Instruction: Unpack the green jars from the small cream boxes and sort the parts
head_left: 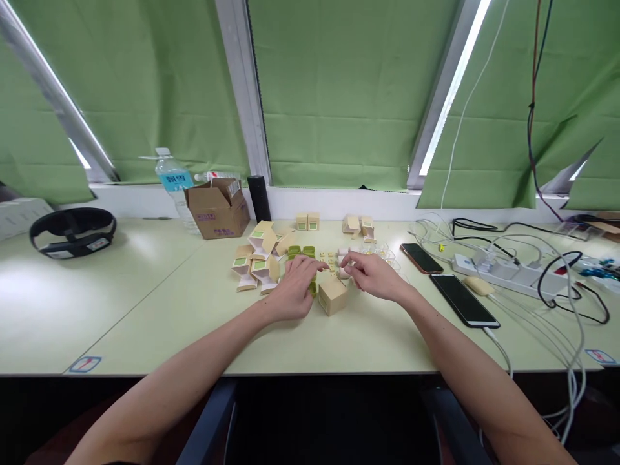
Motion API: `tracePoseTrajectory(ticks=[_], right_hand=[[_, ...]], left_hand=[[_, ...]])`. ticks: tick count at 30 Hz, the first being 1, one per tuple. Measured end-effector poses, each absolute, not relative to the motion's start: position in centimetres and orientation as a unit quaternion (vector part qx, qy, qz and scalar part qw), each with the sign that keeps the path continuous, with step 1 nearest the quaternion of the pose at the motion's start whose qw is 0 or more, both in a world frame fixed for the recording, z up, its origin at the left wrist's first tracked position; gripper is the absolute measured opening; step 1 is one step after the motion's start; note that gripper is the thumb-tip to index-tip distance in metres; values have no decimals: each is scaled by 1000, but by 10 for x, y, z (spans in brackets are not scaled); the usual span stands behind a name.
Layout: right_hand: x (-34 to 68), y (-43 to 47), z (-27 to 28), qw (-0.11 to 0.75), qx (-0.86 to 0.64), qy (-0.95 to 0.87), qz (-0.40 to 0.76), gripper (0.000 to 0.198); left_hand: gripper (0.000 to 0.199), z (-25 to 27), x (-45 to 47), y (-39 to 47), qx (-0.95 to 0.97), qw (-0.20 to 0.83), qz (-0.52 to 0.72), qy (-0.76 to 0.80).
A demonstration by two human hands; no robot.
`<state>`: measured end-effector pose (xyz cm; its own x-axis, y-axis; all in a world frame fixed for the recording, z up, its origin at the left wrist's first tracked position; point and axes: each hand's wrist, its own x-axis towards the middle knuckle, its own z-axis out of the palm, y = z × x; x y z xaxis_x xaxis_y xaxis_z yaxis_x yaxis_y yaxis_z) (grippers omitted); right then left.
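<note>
- I see a smooth, pale green surface (290, 349) with the tan carton (332, 296) standing near its middle, between and just in front of the two hands.
- Far left of the carton, a brown corrugated cardboard box (217, 213) stands with its flaps up; I can't see inside.
- Left of the carton and just beside it, I have the left hand (294, 287), knuckles arched, index finger reaching right; its underside is hidden, so I can't tell whether it grips anything.
- Beyond the carton to the right, the right hand (371, 274) is loosely open, a gap between index finger and thumb, the other fingers partly hidden.
- Well left of the carton, open paperboard cartons (261, 266) overlap, flaps out, white inside.
- The carton itself is near cubic, matt and closed, so I read no clear long axis; one upright edge points towards the wearer.
- Left and beyond the carton, glossy green trays (309, 250) are partly covered by the left hand.
- Right and beyond the carton, I make out pale cylinders (343, 272), partly blocked by the right hand.
- Directly beyond the carton, tiny yellow pieces (330, 254) sit in rows, their shape too small to read.
</note>
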<state>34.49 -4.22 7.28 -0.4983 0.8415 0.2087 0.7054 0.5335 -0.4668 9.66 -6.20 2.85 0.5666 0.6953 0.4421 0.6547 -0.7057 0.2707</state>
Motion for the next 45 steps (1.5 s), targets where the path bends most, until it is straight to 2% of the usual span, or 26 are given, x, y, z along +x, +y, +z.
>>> tracePoseTrajectory(ticks=[3, 7, 8, 11, 13, 17, 22, 24, 26, 30, 33, 36, 45], right_hand=[[344, -37, 70, 179, -470, -860, 90, 26], [344, -40, 70, 144, -443, -876, 124, 24], [342, -42, 69, 138, -429, -882, 139, 30], [336, -48, 62, 133, -405, -893, 143, 65], [333, -52, 57, 138, -404, -895, 128, 77], [334, -53, 57, 172, -379, -895, 159, 71], [342, -51, 67, 281, -254, -883, 276, 65], [340, -52, 67, 305, -221, -881, 287, 62], [337, -53, 64, 338, -210, -869, 293, 62], [332, -52, 57, 419, -237, -813, 328, 51], [328, -53, 53, 415, -268, -802, 335, 43], [323, -55, 49, 400, -271, -813, 324, 48], [319, -60, 43, 374, -292, -835, 280, 66]], left_hand=[[69, 32, 97, -64, 886, 69, 258, 378], [63, 30, 102, -68, 886, 106, 239, 382], [63, 29, 104, -69, 885, 110, 242, 383], [61, 23, 108, -68, 877, 114, 262, 387], [62, 21, 108, -67, 869, 118, 278, 392], [69, 20, 101, -63, 848, 176, 325, 381], [73, 25, 96, -61, 822, 341, 353, 289], [71, 25, 98, -61, 817, 349, 364, 278], [68, 24, 101, -61, 820, 290, 390, 302], [57, 18, 102, -59, 844, 76, 420, 325], [62, 14, 101, -58, 849, -40, 428, 306], [65, 13, 101, -59, 847, -99, 431, 295], [61, 11, 103, -59, 850, -193, 383, 306]])
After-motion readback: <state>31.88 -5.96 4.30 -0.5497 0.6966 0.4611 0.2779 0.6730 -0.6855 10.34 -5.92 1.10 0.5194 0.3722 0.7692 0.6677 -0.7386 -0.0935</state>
